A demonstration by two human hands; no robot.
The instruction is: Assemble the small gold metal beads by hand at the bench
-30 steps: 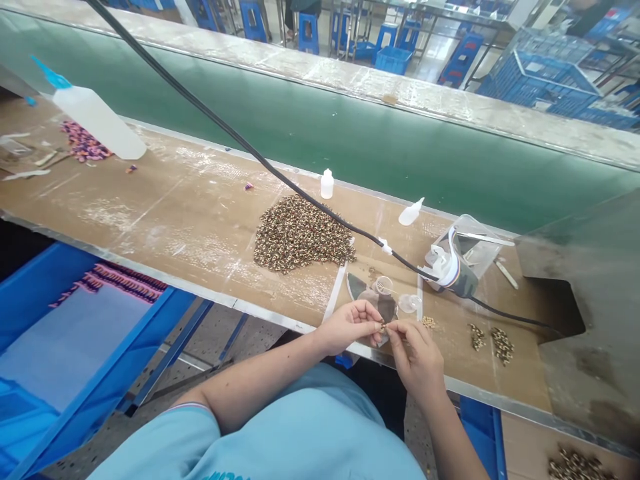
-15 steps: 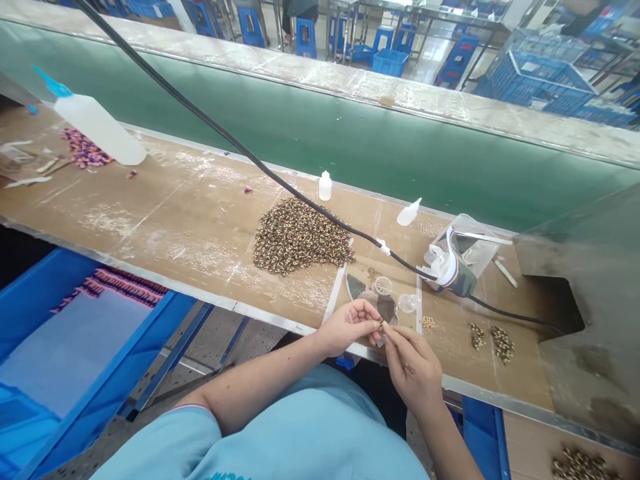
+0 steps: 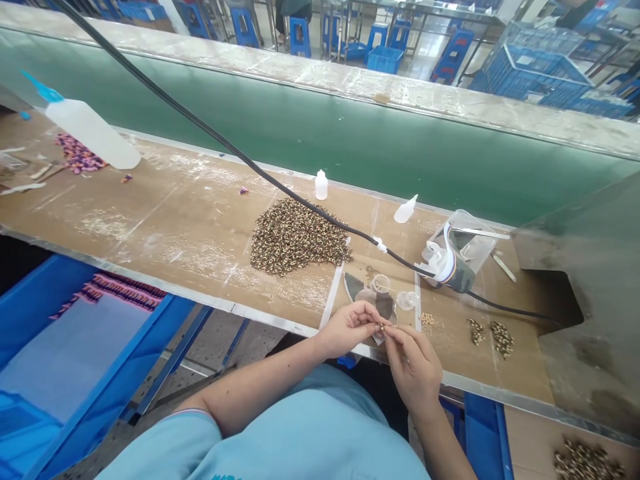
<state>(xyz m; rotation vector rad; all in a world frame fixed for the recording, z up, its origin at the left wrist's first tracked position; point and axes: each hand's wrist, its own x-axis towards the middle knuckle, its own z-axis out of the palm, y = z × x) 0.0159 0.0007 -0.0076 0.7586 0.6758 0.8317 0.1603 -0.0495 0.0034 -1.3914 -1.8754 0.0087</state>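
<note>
My left hand [image 3: 351, 328] and my right hand [image 3: 413, 360] meet fingertip to fingertip over the bench's near edge. Between their pinched fingers is a small dark and gold piece [image 3: 381, 327], too small to make out fully. Just beyond the hands lie a grey patterned sheet [image 3: 354, 285], a small round clear dish [image 3: 381, 284] and a second clear dish [image 3: 407, 301]. A little pile of tan beads [image 3: 427, 319] is right of them. Farther back spreads a large heap of dark and gold pieces [image 3: 297, 239].
A black cable [image 3: 220, 138] crosses above the bench. At the back stand a small white bottle [image 3: 321, 185] and a tilted dropper bottle [image 3: 405, 210]. A clear box [image 3: 475, 250] and two small piles [image 3: 501, 339] lie right; a large bottle [image 3: 95, 135] leans left. Below is a blue bin [image 3: 150, 327].
The fingertips have shifted slightly around the small piece, and more of it shows between them. The whole view has moved a little; the things on the bench stay put.
</note>
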